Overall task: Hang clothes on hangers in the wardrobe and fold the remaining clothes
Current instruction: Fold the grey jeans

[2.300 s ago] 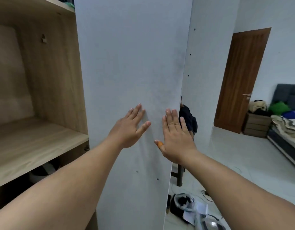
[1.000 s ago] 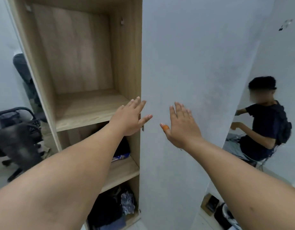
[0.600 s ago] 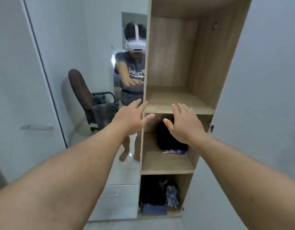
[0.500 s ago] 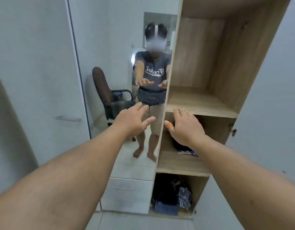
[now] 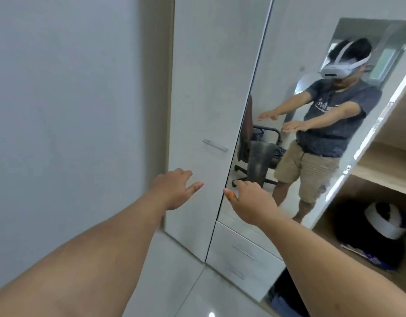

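The white wardrobe stands ahead with a closed door (image 5: 197,110) that carries a metal handle (image 5: 215,145). To its right is a mirror panel (image 5: 288,133), and an open wooden compartment (image 5: 384,163) sits at the far right. Dark clothing (image 5: 362,234) lies on a lower shelf there. My left hand (image 5: 174,191) reaches forward in front of the closed door, fingers relaxed, holding nothing. My right hand (image 5: 252,202) reaches forward near the mirror's edge, also empty, with an orange band on the thumb.
A plain wall (image 5: 71,110) fills the left side. White drawers (image 5: 243,255) sit below the mirror. The mirror reflects me with both arms out and an office chair (image 5: 256,152) behind. The floor (image 5: 186,282) is pale tile.
My view has swung left, from the open wooden compartment to the closed white door and mirror. Both hands stay stretched out in front, empty.
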